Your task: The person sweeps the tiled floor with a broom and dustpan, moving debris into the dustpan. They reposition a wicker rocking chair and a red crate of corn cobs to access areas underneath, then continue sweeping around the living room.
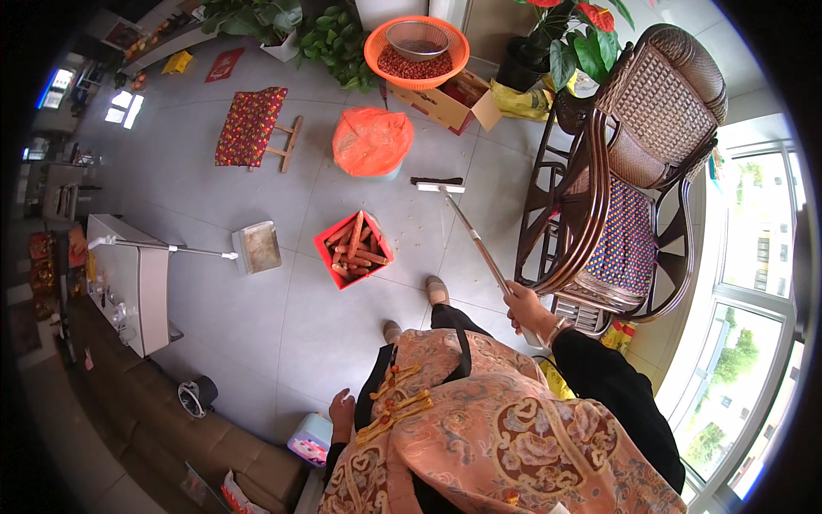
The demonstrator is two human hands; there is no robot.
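My right hand (526,310) is closed around the metal handle of a floor broom (474,235); its white head with dark bristles rests on the grey tiles. At my left side hangs my left hand (342,410), with nothing seen in it and its fingers partly hidden. Small yellowish bits lie scattered on the floor near the broom head. In front of my feet stands a red box (340,277) of corn cobs (355,247). A long-handled dustpan (258,248) lies farther left, its handle leaning towards a white table.
A bucket covered by an orange plastic bag (374,141) and a folding stool with a patterned cover (252,128) stand ahead. An orange basket of red kernels (414,67) sits on a cardboard box (443,106). A rattan armchair (616,193) is close on the right.
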